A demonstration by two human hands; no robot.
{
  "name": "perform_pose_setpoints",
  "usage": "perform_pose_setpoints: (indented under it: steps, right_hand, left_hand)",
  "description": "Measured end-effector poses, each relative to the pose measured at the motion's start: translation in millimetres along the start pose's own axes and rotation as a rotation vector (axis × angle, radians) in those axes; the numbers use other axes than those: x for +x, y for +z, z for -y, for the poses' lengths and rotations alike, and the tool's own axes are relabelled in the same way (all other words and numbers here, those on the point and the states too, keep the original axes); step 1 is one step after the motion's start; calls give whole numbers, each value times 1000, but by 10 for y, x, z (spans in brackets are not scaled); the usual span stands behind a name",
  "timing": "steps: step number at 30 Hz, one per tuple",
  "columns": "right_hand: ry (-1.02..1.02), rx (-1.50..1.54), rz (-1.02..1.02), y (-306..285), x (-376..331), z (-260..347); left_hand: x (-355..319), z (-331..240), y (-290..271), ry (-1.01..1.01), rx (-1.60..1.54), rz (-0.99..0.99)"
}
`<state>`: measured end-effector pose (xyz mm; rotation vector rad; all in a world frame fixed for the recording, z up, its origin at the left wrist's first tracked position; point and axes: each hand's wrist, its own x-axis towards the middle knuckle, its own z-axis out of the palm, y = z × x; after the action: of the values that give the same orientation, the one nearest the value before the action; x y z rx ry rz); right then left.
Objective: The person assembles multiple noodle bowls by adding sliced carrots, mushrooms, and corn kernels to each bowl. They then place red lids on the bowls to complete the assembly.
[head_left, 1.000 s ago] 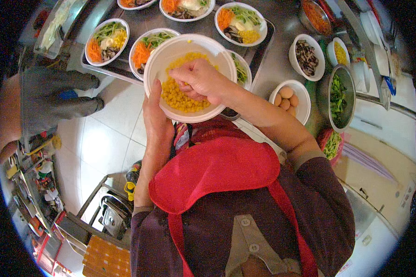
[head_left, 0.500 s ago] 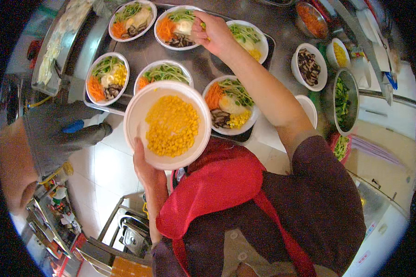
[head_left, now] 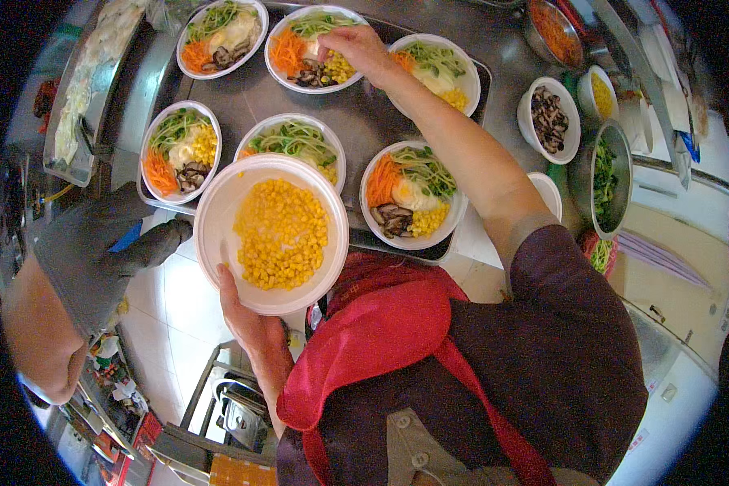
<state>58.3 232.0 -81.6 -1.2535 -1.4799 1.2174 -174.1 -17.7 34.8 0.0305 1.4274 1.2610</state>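
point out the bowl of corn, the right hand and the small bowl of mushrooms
bowl of corn (head_left: 219, 211): head view, on the bare white inner wall left of the kernels.
right hand (head_left: 356, 47): head view, on the back of the hand over the far bowl.
small bowl of mushrooms (head_left: 565, 146): head view, on its white rim.

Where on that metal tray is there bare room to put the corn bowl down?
One bare patch on the metal tray: the middle, bordered by the far bowl under the right hand and the two near bowls. Elsewhere bowls sit rim to rim. The left hand holds the corn bowl.
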Motion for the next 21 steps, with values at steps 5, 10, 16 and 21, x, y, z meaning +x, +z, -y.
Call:
perform_pose_setpoints:
  steps: [5,10,16,21]
  right_hand:
    - [33,-161,-15,-112,58,-116]
    - [-41,-198,-32,-209,84,-231]
    - [53,-34,-58,-196,121,-256]
    - [197,511,-223,-150,148,-42]
  left_hand:
    - [31,-5,24,11,5,28]
    - [44,13,14,-5,20,1]
    - [63,31,-57,5,16,36]
    - [27,27,-22,12,0,2]
